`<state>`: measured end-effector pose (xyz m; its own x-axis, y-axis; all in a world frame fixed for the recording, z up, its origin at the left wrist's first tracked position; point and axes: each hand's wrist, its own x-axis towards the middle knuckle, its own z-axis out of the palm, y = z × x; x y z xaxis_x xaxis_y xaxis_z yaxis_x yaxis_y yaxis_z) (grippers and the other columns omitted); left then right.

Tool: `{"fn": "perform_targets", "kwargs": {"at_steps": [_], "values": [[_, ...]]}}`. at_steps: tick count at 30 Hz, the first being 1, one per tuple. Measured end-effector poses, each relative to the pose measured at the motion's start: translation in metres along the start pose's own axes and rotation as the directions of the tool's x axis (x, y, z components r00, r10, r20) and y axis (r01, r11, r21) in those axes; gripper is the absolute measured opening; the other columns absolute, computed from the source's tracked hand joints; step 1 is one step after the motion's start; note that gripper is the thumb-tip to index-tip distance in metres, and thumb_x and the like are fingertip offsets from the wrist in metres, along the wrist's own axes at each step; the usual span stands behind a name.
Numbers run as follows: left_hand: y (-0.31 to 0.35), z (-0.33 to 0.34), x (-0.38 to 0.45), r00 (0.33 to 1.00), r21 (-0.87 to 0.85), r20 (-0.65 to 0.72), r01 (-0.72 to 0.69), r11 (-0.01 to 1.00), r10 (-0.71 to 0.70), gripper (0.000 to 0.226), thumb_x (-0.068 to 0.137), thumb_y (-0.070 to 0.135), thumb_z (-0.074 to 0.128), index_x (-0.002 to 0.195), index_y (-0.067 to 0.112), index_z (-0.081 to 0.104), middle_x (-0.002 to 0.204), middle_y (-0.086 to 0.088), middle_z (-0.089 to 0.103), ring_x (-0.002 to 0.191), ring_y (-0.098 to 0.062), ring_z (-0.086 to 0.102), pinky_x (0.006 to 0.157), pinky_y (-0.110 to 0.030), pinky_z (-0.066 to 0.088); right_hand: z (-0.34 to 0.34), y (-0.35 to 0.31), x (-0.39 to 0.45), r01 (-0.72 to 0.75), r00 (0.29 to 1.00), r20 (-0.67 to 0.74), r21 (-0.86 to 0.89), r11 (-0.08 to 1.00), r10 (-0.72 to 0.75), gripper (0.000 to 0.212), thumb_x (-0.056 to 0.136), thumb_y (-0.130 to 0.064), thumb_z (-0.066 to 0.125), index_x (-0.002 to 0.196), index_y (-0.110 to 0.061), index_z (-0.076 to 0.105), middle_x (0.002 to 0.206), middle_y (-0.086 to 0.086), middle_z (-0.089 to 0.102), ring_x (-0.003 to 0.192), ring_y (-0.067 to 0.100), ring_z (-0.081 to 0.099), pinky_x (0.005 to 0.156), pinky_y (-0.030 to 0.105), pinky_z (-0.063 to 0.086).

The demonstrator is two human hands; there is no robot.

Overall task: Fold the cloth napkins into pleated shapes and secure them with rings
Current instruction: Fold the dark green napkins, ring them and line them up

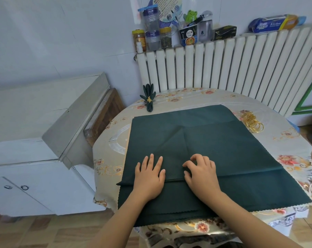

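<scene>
A dark green cloth napkin [214, 147] lies spread over the table, on top of more green cloth whose zigzag edges show at the near side. A fold line crosses it near me. My left hand [149, 176] presses flat on the cloth with straight fingers, left of the middle. My right hand [200, 173] has curled fingers and pinches the cloth at the fold. A finished pleated green napkin [148, 99] with a gold ring stands at the table's far left corner. Several gold rings [252, 121] lie in a pile at the far right.
The table has a glossy floral cover [293, 158]. A white radiator [232, 68] stands behind it, with jars, cups and boxes [152, 32] on top. A white cabinet [35, 140] sits to the left, close to the table's edge.
</scene>
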<state>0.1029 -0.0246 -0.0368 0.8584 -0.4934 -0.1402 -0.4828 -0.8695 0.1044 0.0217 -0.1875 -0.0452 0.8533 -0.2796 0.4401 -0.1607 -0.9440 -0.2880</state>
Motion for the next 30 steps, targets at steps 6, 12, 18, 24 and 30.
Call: {"fn": "perform_targets", "kwargs": {"at_steps": [6,12,18,24,30], "values": [[0.001,-0.005,0.002,0.998,-0.059,0.061,0.018,0.998,-0.015,0.056,0.101,0.041,0.018,0.152,0.026,0.001,0.16,-0.002,-0.011,0.146,-0.019,-0.015,0.118,-0.045,-0.008,-0.006,0.012,-0.022,0.012,1.0,0.007,-0.072,0.997,-0.012,0.025,0.079,-0.044,0.053,0.086,-0.03,0.072,0.079,-0.007,0.058,0.072,0.019,0.054,0.064,0.032,0.043],[0.031,-0.014,0.043,0.983,-0.08,0.11,-0.136,0.987,0.144,0.059,0.101,0.039,0.023,0.153,0.022,0.001,0.16,-0.001,-0.011,0.146,-0.015,-0.014,0.118,-0.043,-0.01,-0.007,0.011,-0.022,-0.019,1.0,0.005,-0.042,0.999,0.019,0.032,0.08,-0.047,0.042,0.087,-0.033,0.07,0.083,-0.01,0.056,0.078,0.016,0.053,0.069,0.03,0.041],[0.061,-0.023,0.103,0.985,-0.058,0.077,-0.148,0.987,0.152,0.055,0.102,0.031,0.018,0.153,0.016,0.002,0.161,0.001,-0.003,0.147,-0.014,-0.006,0.119,-0.044,-0.005,-0.008,0.009,-0.021,-0.031,1.0,0.0,-0.017,0.999,0.031,0.029,0.078,-0.046,0.044,0.086,-0.034,0.069,0.083,-0.01,0.055,0.077,0.015,0.052,0.068,0.03,0.041],[0.069,-0.011,0.117,0.991,-0.046,-0.031,-0.13,0.99,0.129,0.054,0.102,0.03,0.015,0.153,0.018,0.005,0.16,0.005,0.001,0.147,-0.01,-0.002,0.12,-0.04,0.0,-0.005,0.014,-0.02,-0.035,0.999,0.01,-0.018,0.999,0.036,0.027,0.078,-0.046,0.045,0.087,-0.035,0.068,0.083,-0.01,0.055,0.077,0.015,0.052,0.069,0.03,0.042],[0.068,-0.005,0.119,0.99,-0.048,-0.054,-0.13,0.99,0.127,0.054,0.101,0.031,0.015,0.153,0.019,0.004,0.16,0.006,0.0,0.147,-0.009,-0.003,0.12,-0.039,-0.001,-0.008,0.02,-0.011,-0.001,0.996,0.09,-0.018,1.0,0.002,0.029,0.074,-0.05,0.043,0.079,-0.037,0.069,0.075,-0.011,0.055,0.069,0.014,0.053,0.061,0.027,0.041]]}}
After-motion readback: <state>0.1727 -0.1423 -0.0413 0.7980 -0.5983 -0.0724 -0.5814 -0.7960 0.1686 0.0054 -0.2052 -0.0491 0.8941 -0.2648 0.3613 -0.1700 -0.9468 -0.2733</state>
